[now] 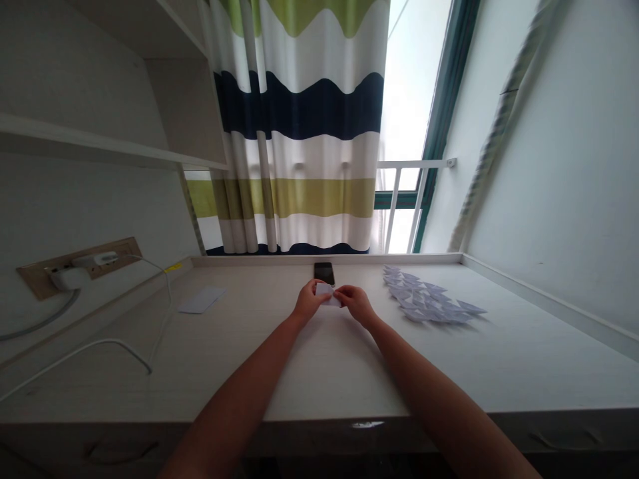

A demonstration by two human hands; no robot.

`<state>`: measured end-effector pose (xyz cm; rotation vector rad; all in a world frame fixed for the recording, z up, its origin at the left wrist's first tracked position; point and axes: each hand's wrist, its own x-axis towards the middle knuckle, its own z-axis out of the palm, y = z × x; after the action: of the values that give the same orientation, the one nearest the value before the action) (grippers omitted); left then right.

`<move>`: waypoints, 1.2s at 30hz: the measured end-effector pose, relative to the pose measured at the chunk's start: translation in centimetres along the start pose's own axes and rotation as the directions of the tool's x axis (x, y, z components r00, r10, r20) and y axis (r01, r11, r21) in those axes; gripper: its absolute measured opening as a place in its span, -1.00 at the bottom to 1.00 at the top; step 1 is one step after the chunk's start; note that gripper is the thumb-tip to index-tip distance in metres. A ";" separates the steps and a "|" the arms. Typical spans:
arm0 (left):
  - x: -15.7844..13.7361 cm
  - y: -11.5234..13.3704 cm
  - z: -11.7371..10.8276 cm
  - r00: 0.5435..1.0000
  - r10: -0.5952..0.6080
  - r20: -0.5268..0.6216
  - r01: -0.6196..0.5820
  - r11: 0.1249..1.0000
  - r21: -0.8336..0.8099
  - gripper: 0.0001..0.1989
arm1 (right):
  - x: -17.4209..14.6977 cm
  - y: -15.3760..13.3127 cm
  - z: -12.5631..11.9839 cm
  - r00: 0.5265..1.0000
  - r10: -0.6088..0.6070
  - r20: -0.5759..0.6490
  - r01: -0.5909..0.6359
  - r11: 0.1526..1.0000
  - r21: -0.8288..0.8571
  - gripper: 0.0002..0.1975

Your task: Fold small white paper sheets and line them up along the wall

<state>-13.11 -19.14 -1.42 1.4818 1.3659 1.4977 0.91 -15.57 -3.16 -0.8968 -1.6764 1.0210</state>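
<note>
A small piece of white paper (324, 289) is held between both hands above the middle of the desk. My left hand (308, 299) grips its left side, with the fingers closed on it. At its right edge, my right hand (353, 301) pinches the paper between thumb and fingers. Just beyond the hands lies a dark phone (324, 271), its near end partly covered by them. To the right, a pile of folded white paper pieces (429, 299) with pointed ends is spread over the desk. A flat stack or sheet of white paper (202, 300) rests on the left.
The pale desk (329, 372) has a raised rim along its back and sides. White cables (162, 319) run over its left part from a wall socket (82, 265). A shelf (110, 143) overhangs the upper left. A striped curtain (319, 106) hangs behind.
</note>
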 end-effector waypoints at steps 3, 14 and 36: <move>0.0 0.0 -0.1 1.000 -0.018 -0.013 0.018 1.000 -0.017 -0.74 | 0.0 0.0 0.0 1.000 0.009 0.009 -0.009 1.000 0.006 -0.76; -0.2 0.2 0.0 0.999 -0.013 0.036 0.016 0.998 -0.061 -0.74 | -0.5 -1.2 0.1 0.999 0.033 -0.011 -0.033 0.999 0.029 -0.77; -1.1 0.7 0.0 0.973 0.224 0.050 -0.228 0.967 0.116 -0.84 | -0.8 -2.0 -0.1 0.991 0.124 -0.056 -0.118 0.989 0.089 -0.84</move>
<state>-12.80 -20.33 -1.15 1.7831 1.3217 1.5396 1.01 -17.06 -1.59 -0.9731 -1.5306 1.1274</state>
